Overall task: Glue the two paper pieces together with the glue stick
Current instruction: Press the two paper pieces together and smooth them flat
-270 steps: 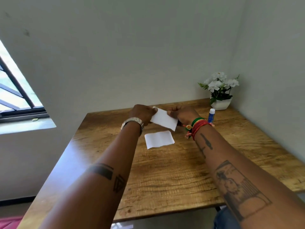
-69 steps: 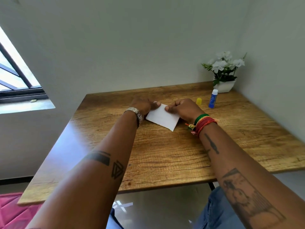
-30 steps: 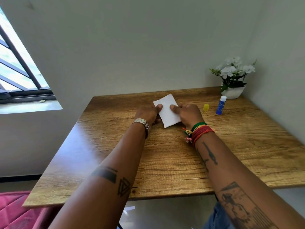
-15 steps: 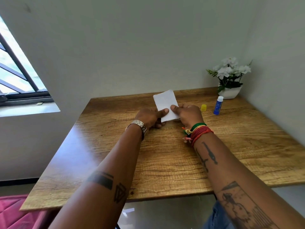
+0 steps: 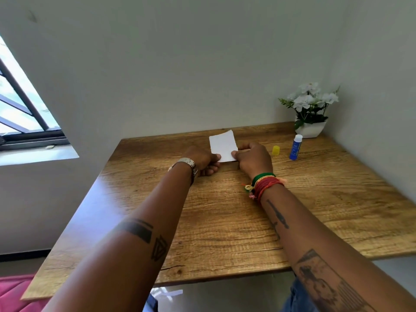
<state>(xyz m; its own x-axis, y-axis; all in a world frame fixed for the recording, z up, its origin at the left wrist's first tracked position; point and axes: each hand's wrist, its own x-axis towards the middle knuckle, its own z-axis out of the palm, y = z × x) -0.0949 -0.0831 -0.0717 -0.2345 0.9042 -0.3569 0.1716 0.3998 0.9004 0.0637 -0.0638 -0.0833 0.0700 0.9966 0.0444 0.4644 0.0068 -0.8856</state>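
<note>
A white paper rectangle stands tilted upward over the far middle of the wooden table; only one sheet shows, so a second piece behind it cannot be told apart. My left hand pinches its lower left corner and my right hand pinches its lower right corner. To the right of my right hand a blue glue stick stands upright with its white tip exposed, and its yellow cap sits beside it on the table.
A white pot of white flowers fills the far right corner against the walls. A window opens at the left. The table's near edge runs below my forearms, with pink fabric at the lower left.
Nine seconds ago one paper lay on the table and another was held; now a single stacked sheet is seen. Over the last second both hands raised it upright and slid their grip to its bottom corners.
</note>
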